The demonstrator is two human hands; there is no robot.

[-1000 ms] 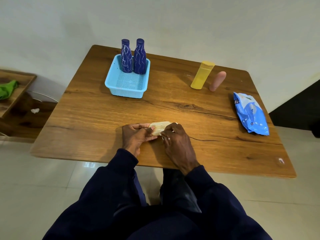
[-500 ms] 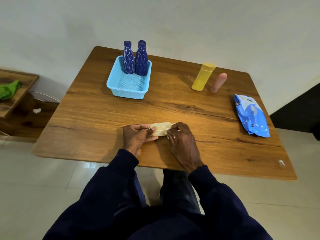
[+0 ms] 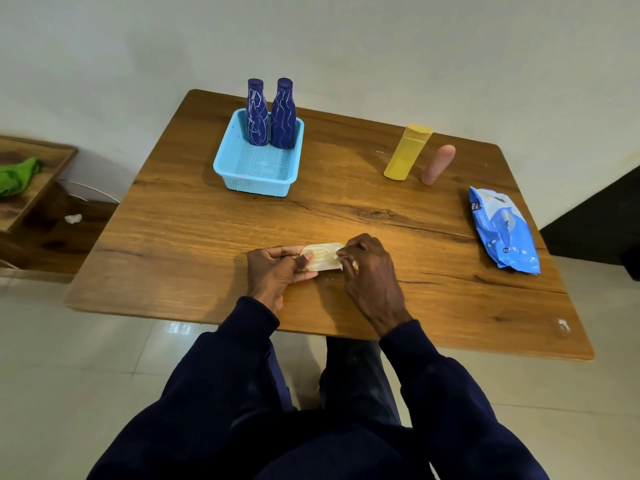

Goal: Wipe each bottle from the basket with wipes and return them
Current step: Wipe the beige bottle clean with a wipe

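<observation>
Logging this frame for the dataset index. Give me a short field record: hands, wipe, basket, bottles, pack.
left hand: holds the left end of a pale folded wipe
right hand: fingers pinch the wipe's right end
wipe position: low over the near part of the table
basket: light blue, far left
in basket: dark blue bottles, two, upright at its far side
outside basket: yellow bottle, pink bottle, standing far right
wipes pack: blue, lying at the right edge

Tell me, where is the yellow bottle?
In the head view, the yellow bottle stands on the table's far right part, just left of the pink bottle, outside the blue basket.
</observation>
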